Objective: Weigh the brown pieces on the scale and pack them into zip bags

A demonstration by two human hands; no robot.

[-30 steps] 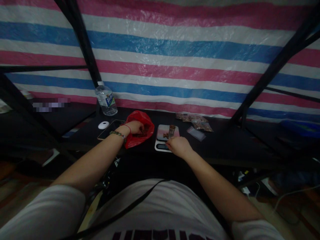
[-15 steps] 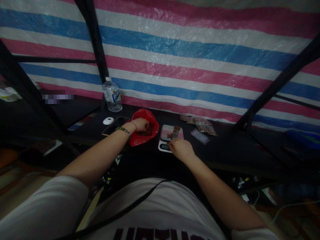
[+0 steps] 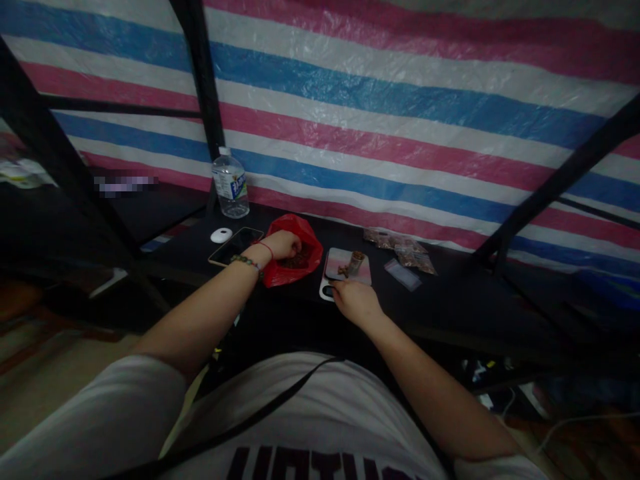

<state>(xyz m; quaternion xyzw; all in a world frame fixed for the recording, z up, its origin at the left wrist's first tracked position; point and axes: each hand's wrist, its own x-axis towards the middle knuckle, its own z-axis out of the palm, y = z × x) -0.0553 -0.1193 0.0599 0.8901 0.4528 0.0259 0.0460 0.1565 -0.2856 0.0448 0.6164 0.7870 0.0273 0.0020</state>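
Note:
My left hand (image 3: 284,245) reaches into the mouth of a red plastic bag (image 3: 314,261). Its fingers are curled in a pinch over small brown pieces (image 3: 295,259) inside, and what they hold is too small to make out. A white digital scale (image 3: 336,255) lies to the right of the bag. On its plate are a few brown bits (image 3: 343,271) and a small clear container (image 3: 356,263) with brown contents. My right hand (image 3: 357,301) is at the scale's front edge, fingers drawn together and partly covering the display; anything between them is hidden.
A clear bottle (image 3: 233,188), a white oval case (image 3: 221,235) and a phone (image 3: 233,248) are on the black table to the left. Several small filled bags (image 3: 407,250) and an unfilled-looking clear bag (image 3: 403,274) lie right. Black metal posts (image 3: 204,87) frame a striped sheet.
My right hand has shifted a little left across the scale's front, covering more of the display. The left hand stays in the bag. The whole view has turned slightly.

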